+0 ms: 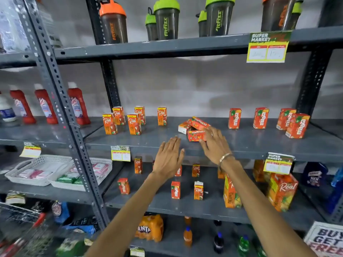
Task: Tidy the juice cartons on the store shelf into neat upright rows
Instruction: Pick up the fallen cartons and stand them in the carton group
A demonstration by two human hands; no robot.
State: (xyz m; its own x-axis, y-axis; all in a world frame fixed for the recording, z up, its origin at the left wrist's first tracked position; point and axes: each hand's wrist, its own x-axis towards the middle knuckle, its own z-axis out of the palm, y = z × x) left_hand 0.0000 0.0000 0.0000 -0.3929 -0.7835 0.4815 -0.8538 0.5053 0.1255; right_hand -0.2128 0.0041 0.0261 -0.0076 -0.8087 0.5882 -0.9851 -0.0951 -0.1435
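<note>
On the grey middle shelf (167,143) a small heap of orange juice cartons lies on its side. The front fallen carton (194,136) lies under the fingers of my right hand (213,143), which touches it with spread fingers. Two more fallen cartons (196,123) rest behind it. My left hand (168,156) hovers open at the shelf's front edge, left of the heap, holding nothing. Several Real cartons (133,124) stand upright at the left. Several Maaza cartons (260,117) stand upright at the right.
Shaker bottles (167,19) fill the top shelf. The shelf below holds scattered small cartons (198,190) and large Real packs (282,191). Red bottles (78,104) and white baskets (37,169) sit in the left bay behind a slotted upright post (63,112). Price tags (120,153) hang off shelf edges.
</note>
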